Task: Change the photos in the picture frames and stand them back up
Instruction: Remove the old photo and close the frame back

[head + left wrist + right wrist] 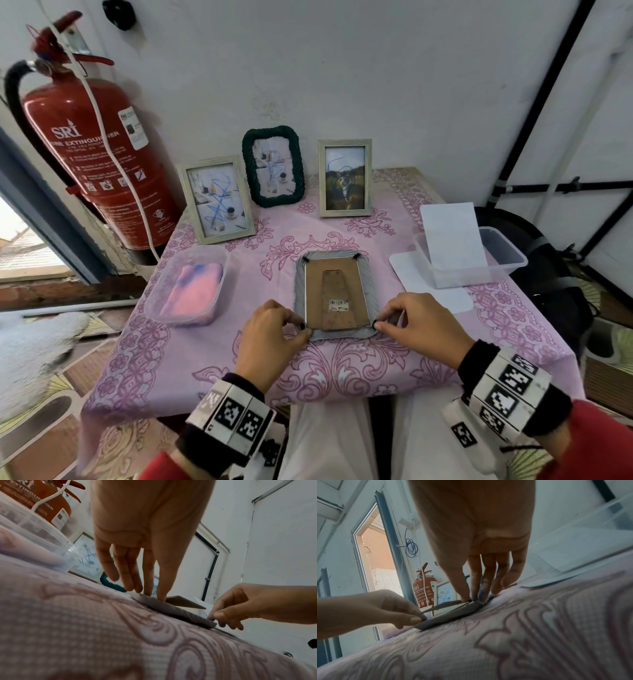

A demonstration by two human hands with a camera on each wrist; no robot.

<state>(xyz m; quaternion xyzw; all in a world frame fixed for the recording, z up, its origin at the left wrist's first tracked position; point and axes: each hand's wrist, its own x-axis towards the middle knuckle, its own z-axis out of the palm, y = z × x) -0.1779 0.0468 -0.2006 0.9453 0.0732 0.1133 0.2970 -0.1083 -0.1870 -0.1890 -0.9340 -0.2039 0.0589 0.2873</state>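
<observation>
- Grey frame [337,294] lies face down on the counter [191,359].
- Left hand [270,337] pinches its near-left corner.
- Right hand [419,329] pinches its near-right corner.

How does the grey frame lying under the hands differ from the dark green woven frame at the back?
The grey ridged frame lies face down, brown backing showing; the dark green woven frame stands upright, photo showing. Both hands touch the grey frame; nothing touches the green one. Both rest on the pink tablecloth.

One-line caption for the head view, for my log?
Both hands, left and right, work the near corners of a face-down grey frame on the table.
</observation>
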